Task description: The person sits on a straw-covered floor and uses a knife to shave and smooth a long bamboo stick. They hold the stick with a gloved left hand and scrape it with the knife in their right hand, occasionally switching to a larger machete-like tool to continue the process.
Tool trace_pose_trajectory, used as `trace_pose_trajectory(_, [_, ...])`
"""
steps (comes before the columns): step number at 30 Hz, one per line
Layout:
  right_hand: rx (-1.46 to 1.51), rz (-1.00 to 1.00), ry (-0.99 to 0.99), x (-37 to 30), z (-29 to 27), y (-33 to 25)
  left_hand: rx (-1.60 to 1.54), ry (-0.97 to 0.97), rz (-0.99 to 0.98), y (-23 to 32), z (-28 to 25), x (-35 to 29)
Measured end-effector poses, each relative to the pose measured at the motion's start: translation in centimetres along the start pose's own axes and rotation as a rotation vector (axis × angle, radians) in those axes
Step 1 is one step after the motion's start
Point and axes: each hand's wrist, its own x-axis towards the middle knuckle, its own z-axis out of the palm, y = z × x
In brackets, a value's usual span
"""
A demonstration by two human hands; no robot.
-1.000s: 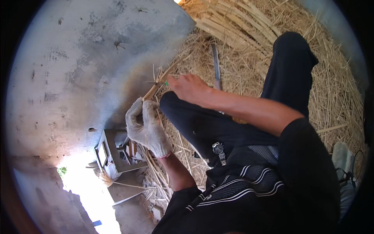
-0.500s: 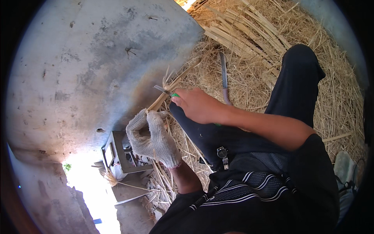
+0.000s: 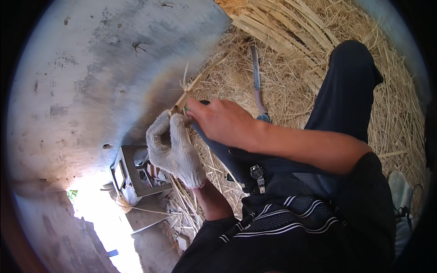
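My left hand [image 3: 175, 152], in a pale knitted glove, pinches the near end of a split bamboo strip [image 3: 203, 76]. The strip slants away up and to the right, with a curled shaving [image 3: 184, 82] standing off it. Close against the glove's fingertips, my bare right hand [image 3: 224, 122] is closed round a small green-handled knife [image 3: 186, 108]. Only a bit of green shows by the thumb; the blade is hidden now. Both hands are over my bent left knee.
A long knife [image 3: 256, 68] with a wrapped handle lies on the straw [image 3: 291, 98]. Several split strips [image 3: 277, 32] are piled behind it. To the left rises a grey wall [image 3: 82, 91], with a small metal-framed stand [image 3: 141, 175] below. A wristwatch [image 3: 257, 174] rests at my lap.
My right hand has come down and left along the strip, nearer the gloved fingers. The knife blade, visible before, is now hidden. The whole view has shifted slightly.
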Motion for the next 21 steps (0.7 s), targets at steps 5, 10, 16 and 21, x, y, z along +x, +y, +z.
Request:
trace_pose_trajectory(5, [-0.240,-0.059,0.016,1.0,1.6,3.8,-0.225,-0.014,-0.076,-0.5,0.7,-0.8])
trace_pose_trajectory(10, [-0.267,-0.070,-0.045,2.8,2.3,5.8,-0.181,0.046,-0.041,-1.7,0.0,-0.3])
trace_pose_trajectory(16, [0.169,0.072,-0.238,3.6,1.6,2.6,-0.027,0.010,-0.081,-0.9,-2.2,1.1])
trace_pose_trajectory(21, [0.212,0.035,-0.115,1.3,-0.2,-0.4,0.121,-0.036,0.026,-0.7,-1.4,1.3])
